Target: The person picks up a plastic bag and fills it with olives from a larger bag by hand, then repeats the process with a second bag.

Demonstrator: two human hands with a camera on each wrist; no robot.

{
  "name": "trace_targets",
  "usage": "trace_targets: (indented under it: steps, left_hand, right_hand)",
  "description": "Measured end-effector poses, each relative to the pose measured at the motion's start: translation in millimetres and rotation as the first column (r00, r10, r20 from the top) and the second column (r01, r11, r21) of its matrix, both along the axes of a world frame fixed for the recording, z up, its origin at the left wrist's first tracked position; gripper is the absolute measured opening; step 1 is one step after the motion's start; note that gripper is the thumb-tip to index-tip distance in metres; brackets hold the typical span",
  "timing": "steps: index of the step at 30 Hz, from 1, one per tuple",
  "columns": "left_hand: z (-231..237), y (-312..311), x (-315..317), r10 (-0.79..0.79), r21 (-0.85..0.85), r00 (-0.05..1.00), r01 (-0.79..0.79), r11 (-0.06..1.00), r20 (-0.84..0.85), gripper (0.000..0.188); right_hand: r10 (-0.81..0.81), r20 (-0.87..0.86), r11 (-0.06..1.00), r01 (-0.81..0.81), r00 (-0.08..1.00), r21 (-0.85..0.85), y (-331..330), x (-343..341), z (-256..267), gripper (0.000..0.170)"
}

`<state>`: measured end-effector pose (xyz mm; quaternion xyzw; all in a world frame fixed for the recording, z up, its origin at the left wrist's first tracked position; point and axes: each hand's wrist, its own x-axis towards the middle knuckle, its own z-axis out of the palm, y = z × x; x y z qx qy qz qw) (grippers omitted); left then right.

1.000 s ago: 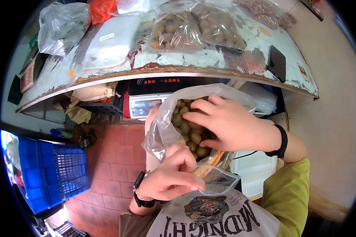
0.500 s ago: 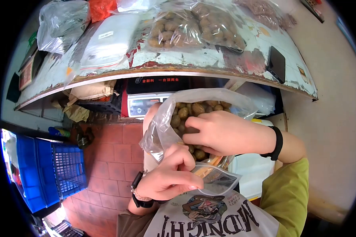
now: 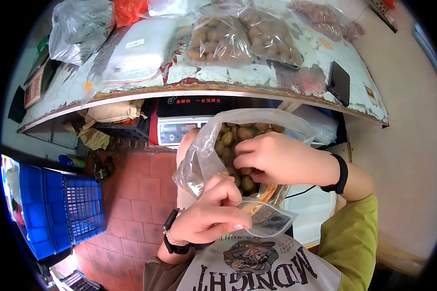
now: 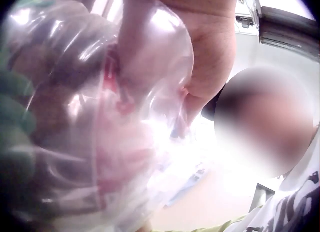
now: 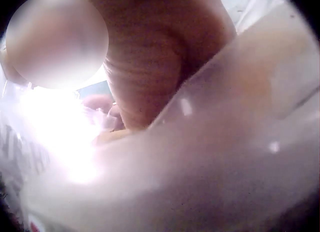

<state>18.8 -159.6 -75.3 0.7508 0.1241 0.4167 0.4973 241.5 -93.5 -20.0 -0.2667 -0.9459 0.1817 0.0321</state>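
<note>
A large clear bag [image 3: 272, 116] of round brown fruits [image 3: 248, 183] stands wide at its mouth in the head view. My right hand [image 3: 286, 162] reaches down inside it, fingers curled at a fruit, the fingertips partly hidden. With curled fingers and thumb my left hand [image 3: 211, 211] grips a small clear zip bag [image 3: 272, 220] beside the large bag's near rim. The left wrist view shows clear plastic [image 4: 145, 91] across the bare skin. In the right wrist view the right hand [image 5: 150, 56] dips behind the bag's plastic [image 5: 200, 162].
A scale [image 3: 179, 130] sits under the counter edge [image 3: 199, 89], just behind the large bag. On the worn counter lie two filled bags [image 3: 218, 41], a stack of empty bags [image 3: 141, 51] and a phone [image 3: 340, 83]. Blue crates [image 3: 53, 208] stand at the left.
My right hand first moved left and closed its spread fingers among the fruits, then shifted slightly back to the right. My left hand has kept its grip on the zip bag.
</note>
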Motion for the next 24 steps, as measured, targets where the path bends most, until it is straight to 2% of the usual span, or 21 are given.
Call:
trace_targets:
  steps: [3,4,6,8,10,12,14,15,16,18,19,20,22,24]
  left_hand:
    - [1.4,1.2,-1.2,-0.005,0.026,1.000,0.005,1.000,-0.001,0.003]
    - [1.2,0.7,-1.4,-0.011,0.030,1.000,0.011,0.999,0.001,0.003]
    - [1.5,-0.6,-1.4,-0.015,0.031,1.000,0.015,0.999,0.003,0.003]
    - [2.0,-1.0,-1.1,-0.014,0.013,1.000,0.014,1.000,0.011,0.004]
    - [1.3,-1.0,-1.1,-0.011,0.017,1.000,0.011,1.000,0.006,0.003]
    - [-0.2,-2.5,-0.5,-0.002,0.017,1.000,0.002,1.000,0.000,0.003]
    - [-1.8,-3.9,2.4,0.033,0.011,0.999,-0.033,0.999,0.043,0.006]
    - [-3.9,-3.7,2.8,0.029,0.010,0.999,-0.030,1.000,0.041,0.006]
    - [-7.0,-3.1,2.8,0.039,0.040,0.998,-0.041,0.998,0.048,0.008]
    - [-9.6,-3.0,2.5,0.044,0.071,0.998,-0.048,0.996,0.054,0.010]
    - [-10.3,-3.7,1.9,0.042,0.060,0.998,-0.045,0.997,0.055,0.011]
    - [-10.8,-4.4,1.3,0.042,0.049,0.998,-0.045,0.998,0.055,0.012]
    - [-9.8,-4.6,0.3,0.042,0.055,0.998,-0.045,0.997,0.043,0.012]
    - [-10.2,-4.8,-0.2,0.040,0.063,0.999,-0.042,0.997,0.032,0.012]
  right_hand:
    - [-0.094,-0.289,0.982,0.041,0.953,-0.182,5.3,9.3,7.5,0.029]
    - [-0.088,-0.288,0.983,0.036,0.954,-0.179,4.9,11.9,10.8,0.029]
    - [-0.254,-0.291,0.932,0.153,0.923,-0.328,2.3,16.5,16.9,0.030]
    - [-0.257,-0.310,0.926,0.141,0.915,-0.350,0.5,20.9,17.4,0.028]
    - [-0.321,-0.379,0.802,0.036,0.868,-0.596,-6.2,22.2,27.3,0.026]
    - [-0.298,-0.411,0.735,-0.068,0.861,-0.675,-19.8,20.3,40.4,0.026]
    - [-0.269,-0.267,0.641,-0.035,0.926,-0.767,-33.8,12.8,55.9,0.028]
    - [-0.232,-0.266,0.707,-0.026,0.935,-0.707,-39.1,8.6,51.7,0.025]
    - [-0.238,-0.269,0.707,-0.023,0.933,-0.707,-41.5,6.1,47.1,0.025]
    - [-0.146,-0.170,0.722,-0.012,0.975,-0.691,-45.0,2.0,39.3,0.023]
    - [-0.153,-0.239,0.741,-0.049,0.959,-0.670,-47.3,-0.5,38.4,0.025]
    - [-0.153,-0.240,0.740,-0.050,0.959,-0.671,-47.9,-0.8,39.2,0.025]
    - [-0.097,-0.069,0.679,0.015,0.993,-0.734,-49.2,-2.2,43.8,0.032]
    - [-0.086,-0.063,0.674,0.011,0.994,-0.739,-49.8,-2.8,48.3,0.033]
